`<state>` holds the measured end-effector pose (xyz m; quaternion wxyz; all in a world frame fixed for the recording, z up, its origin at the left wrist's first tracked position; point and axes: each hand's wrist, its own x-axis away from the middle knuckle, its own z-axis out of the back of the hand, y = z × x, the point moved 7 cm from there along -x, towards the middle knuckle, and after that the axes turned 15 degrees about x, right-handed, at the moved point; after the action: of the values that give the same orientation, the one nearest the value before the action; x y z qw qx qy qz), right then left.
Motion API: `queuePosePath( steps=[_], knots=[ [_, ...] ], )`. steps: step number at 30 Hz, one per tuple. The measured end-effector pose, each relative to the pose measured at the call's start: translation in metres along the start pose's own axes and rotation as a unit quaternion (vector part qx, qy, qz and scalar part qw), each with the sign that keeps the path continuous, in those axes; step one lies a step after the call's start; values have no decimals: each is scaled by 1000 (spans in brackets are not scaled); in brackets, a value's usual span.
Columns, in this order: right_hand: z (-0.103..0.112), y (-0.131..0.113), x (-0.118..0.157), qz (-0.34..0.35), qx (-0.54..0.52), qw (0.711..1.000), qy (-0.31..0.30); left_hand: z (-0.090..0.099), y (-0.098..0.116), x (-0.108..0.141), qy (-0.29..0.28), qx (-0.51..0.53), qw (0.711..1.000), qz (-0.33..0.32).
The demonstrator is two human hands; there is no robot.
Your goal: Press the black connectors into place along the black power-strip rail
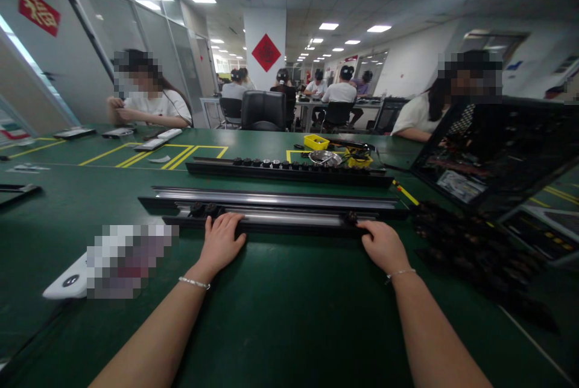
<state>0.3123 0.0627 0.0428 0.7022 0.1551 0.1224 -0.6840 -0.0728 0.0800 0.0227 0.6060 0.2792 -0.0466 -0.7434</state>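
A long black rail with a silver channel (289,219) lies crosswise on the green table. My left hand (222,240) rests on its left part, fingers spread, beside small black round parts (204,209) seated in the channel. My right hand (383,245) is at the right end, its fingers closed at a small black part (350,218) in the channel. Just behind lies a second rail (275,199). Farther back, a third rail (289,172) carries a row of several round parts.
A pile of black parts (470,249) and an open black case (493,152) are at right. A white device (67,276) lies at left. Yellow trays (316,142) and a metal dish (325,158) stand behind. Two people (154,107) (418,113) sit across the table.
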Motion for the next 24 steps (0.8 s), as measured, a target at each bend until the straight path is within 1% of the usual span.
queuePosePath(
  steps=[2,4,6,7,10,13,16,18,24],
  knots=[
    [0,-1,0,-32,-18,999,20,0,0,0,-1,-1,1000,0],
    [2,-4,1,-74,-36,995,56,0,0,-1,0,0,1000,0],
    [5,-7,1,-129,-53,985,100,0,0,-1,2,4,1000,1],
    [5,-10,0,-152,-56,981,110,0,0,-1,3,5,1000,2],
    [-3,-17,-3,-197,-46,975,91,0,0,-1,4,6,1000,4],
    [-10,-15,-4,-222,-49,970,80,0,0,-1,2,4,1000,6],
    [-12,-9,-4,-234,-61,967,79,0,0,-1,3,3,1000,5],
    [-13,-7,-4,-236,-68,967,66,0,0,-1,1,3,1000,6],
    [-10,-9,-2,-246,-60,967,42,0,1,-1,-4,8,1000,9]
  ],
)
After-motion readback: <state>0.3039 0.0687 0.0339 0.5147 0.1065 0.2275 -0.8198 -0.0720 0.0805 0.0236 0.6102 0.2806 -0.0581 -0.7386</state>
